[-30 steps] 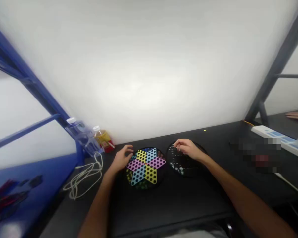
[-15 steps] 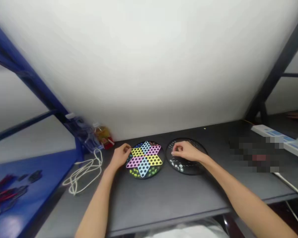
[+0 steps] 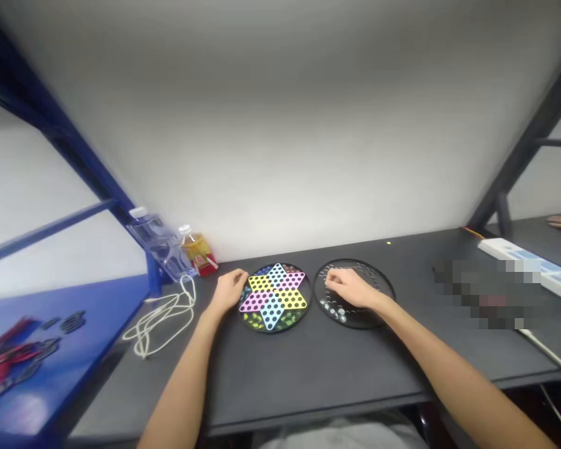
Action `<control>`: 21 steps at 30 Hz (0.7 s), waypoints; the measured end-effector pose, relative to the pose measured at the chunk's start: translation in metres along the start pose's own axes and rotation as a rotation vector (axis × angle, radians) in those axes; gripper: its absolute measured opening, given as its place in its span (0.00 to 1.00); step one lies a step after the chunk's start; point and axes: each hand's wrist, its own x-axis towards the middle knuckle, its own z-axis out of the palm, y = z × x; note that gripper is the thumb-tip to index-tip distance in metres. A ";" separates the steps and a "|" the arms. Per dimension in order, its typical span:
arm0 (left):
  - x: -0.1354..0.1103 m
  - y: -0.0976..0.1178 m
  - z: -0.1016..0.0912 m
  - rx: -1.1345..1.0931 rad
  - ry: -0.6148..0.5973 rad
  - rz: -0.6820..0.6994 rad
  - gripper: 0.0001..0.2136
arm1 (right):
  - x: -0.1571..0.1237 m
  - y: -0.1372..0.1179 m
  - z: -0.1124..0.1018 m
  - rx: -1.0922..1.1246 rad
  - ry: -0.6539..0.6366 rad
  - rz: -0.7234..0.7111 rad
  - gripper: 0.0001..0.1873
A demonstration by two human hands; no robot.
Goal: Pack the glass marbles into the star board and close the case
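A round Chinese checkers board [image 3: 272,313] lies flat, its star in yellow, pink and light blue, with coloured pieces in the compartments around the star. My left hand [image 3: 230,290] is curled at its left rim, fingers closed against the edge. Just right of it is a black round board [image 3: 362,317] with rows of small round marks. Several clear marbles [image 3: 333,310] sit along its lower left side. Over the middle of this black board is my right hand [image 3: 348,287], fingers pinched together; whatever is between the fingertips is hidden.
A tangled white cable [image 3: 161,318] lies left of the boards. Behind it stand a clear bottle [image 3: 156,240] and a yellow-and-red drink bottle [image 3: 199,251] by the wall. Toward the right are a blurred-out dark object [image 3: 489,290] and a white power strip [image 3: 533,262].
The fingers of my right hand have drawn closer together over the black board. My left hand stays at the star board's rim. The view has shifted slightly.
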 end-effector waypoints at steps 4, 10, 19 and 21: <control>0.000 0.001 0.001 -0.002 0.000 0.019 0.18 | 0.000 -0.003 0.003 -0.064 -0.097 -0.050 0.08; -0.001 0.003 0.000 0.014 -0.013 0.016 0.18 | -0.001 -0.007 0.009 -0.056 -0.151 -0.081 0.05; -0.001 0.004 0.000 0.007 -0.020 0.020 0.18 | 0.011 0.000 0.001 0.953 0.092 0.223 0.22; -0.001 0.003 0.000 0.019 -0.014 0.030 0.18 | 0.011 -0.001 0.000 1.056 0.072 0.239 0.23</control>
